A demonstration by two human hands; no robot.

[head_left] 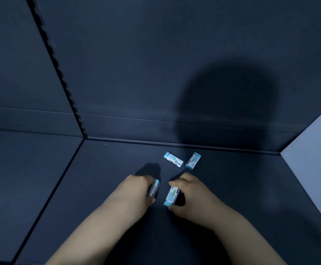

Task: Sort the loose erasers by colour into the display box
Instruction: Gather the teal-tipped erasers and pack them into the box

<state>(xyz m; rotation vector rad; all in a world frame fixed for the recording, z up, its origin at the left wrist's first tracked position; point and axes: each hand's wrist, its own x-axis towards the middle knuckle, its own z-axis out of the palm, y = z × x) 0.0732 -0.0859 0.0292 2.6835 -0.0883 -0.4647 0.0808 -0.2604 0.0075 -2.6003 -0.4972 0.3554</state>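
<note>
Gripping a blue-tipped eraser (154, 189) w/ L hand (134, 190); R hand (192, 193) pinches 2nd eraser (172, 196); print illegible

The eraser (154, 189) in the left hand (135, 190) is mostly hidden by that hand; both forearms (91, 236) are cut off at the lower edge.
</note>
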